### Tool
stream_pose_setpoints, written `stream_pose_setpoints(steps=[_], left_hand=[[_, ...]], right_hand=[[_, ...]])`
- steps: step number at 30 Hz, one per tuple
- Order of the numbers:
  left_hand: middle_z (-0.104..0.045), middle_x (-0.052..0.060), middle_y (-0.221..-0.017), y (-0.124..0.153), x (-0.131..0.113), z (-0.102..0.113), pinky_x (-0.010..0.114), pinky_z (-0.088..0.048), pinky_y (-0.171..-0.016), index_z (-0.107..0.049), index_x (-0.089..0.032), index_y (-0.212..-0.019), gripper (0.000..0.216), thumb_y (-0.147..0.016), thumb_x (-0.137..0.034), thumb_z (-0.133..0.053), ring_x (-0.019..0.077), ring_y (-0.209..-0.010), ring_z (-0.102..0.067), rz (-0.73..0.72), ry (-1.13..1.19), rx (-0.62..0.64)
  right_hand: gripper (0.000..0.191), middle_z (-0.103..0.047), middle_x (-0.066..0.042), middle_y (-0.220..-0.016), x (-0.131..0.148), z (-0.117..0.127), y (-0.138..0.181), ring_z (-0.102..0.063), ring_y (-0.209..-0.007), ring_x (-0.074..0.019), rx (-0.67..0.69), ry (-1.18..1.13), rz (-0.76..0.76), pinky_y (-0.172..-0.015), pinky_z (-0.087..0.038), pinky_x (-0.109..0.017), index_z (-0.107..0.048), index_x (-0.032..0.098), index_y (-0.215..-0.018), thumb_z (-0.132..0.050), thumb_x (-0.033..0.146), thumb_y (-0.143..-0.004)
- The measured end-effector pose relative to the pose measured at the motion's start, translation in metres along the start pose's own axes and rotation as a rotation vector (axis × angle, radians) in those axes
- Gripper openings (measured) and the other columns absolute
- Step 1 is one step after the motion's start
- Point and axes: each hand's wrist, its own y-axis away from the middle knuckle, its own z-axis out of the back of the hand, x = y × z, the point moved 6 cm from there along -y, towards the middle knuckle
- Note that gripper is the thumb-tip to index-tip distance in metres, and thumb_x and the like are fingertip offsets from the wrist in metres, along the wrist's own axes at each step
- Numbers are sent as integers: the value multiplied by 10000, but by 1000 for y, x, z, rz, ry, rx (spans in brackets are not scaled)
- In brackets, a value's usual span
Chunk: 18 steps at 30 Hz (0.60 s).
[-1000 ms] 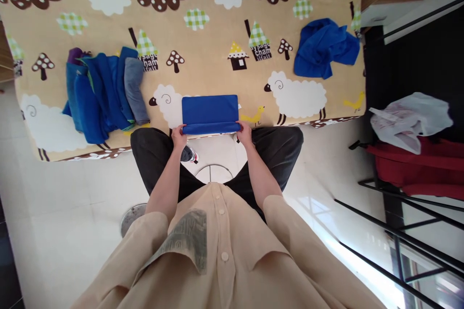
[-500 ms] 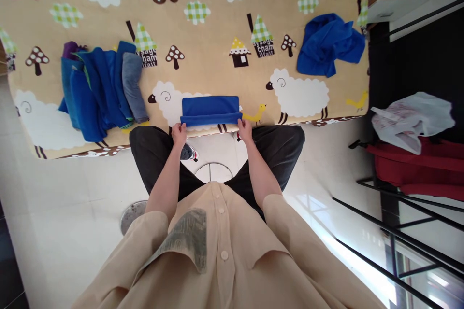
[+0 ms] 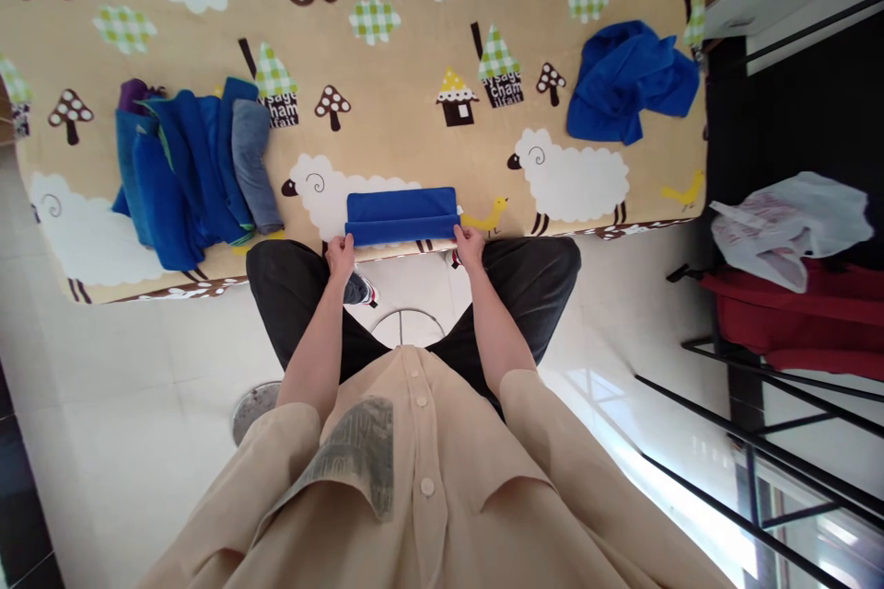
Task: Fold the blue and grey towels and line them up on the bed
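Along the near edge of a beige spread (image 3: 393, 140) printed with white sheep, clouds and mushrooms, the left hand (image 3: 341, 256) and right hand (image 3: 470, 247) each pinch a near corner of a folded rectangular deep-blue cloth (image 3: 401, 204) between thumb and fingers. Compared with a second ago, the turned-over strip nearest the person has moved away from the spread's edge, and less of the flat part shows beyond it; the hands have kept to the same two corners. Both forearms reach forward between black-trousered knees, angled slightly inward, with the wrists low. A small white tag (image 3: 459, 212) sticks out at the cloth's right end, too small to read.

Further left lies a bundle of blue rolled fabrics (image 3: 183, 179), with a grey-blue roll (image 3: 250, 167) at its right side; to the right is a crumpled blue cloth (image 3: 625, 83). "aysage", "cham" and "ilfait" can be read on a black printed house (image 3: 502, 90). Letters on the grey patch (image 3: 359, 451) of the beige shirt (image 3: 456, 442) are unclear, as is the reddish print on a translucent white plastic bag (image 3: 794, 225) resting on red fabric (image 3: 801, 317).
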Motion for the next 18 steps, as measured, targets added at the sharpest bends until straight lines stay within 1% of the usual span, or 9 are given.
stream_pose_setpoints(steps=[3, 8, 10, 13, 15, 18], left_hand=[[-716, 86, -956, 1, -2, 1, 344, -473, -981, -625, -204, -899, 236, -1006, -406, -567, 243, -986, -652, 1, 9, -8], [-723, 96, -1021, 2, -3, 0, 348, -482, -995, -616, -206, -941, 188, -989, -385, -584, 247, -1020, -667, 0, 32, -11], [-719, 86, -1022, 3, -3, 1, 325, -494, -968, -602, -206, -1017, 150, -973, -349, -611, 231, -1002, -677, 13, 67, -17], [-706, 54, -981, 6, -3, 1, 299, -507, -907, -563, -212, -1148, 211, -962, -297, -617, 201, -920, -681, 6, 118, 1], [-689, 30, -943, 7, -5, 0, 294, -509, -890, -550, -223, -1177, 218, -969, -278, -591, 189, -873, -669, -36, 122, 17], [-655, 17, -887, 7, -7, 0, 309, -509, -885, -576, -229, -1151, 183, -971, -249, -552, 193, -834, -639, -105, 95, 17]], right_hand=[[327, -698, -51, -744, 0, -1, 0, -674, -782, -236, 0, 8, 1, -903, -529, -377, -649, 196, -749, -630, 496, -876], [311, -717, -65, -800, -1, -1, -1, -674, -828, -240, -13, 3, -11, -913, -532, -380, -663, 188, -789, -642, 489, -862], [290, -720, -72, -835, -2, -1, -1, -674, -841, -236, -14, -1, -20, -920, -536, -385, -653, 187, -816, -649, 474, -858], [251, -706, -62, -889, -5, -2, -2, -673, -856, -212, -18, -48, -29, -918, -541, -368, -608, 193, -931, -665, 420, -841], [259, -674, -29, -879, -6, -3, -2, -662, -827, -190, -7, -83, -3, -911, -540, -355, -554, 209, -1007, -658, 374, -836], [191, -613, 0, -851, -3, -6, -2, -623, -803, -180, 25, -82, 99, -923, -535, -363, -513, 236, -996, -605, 342, -866]])
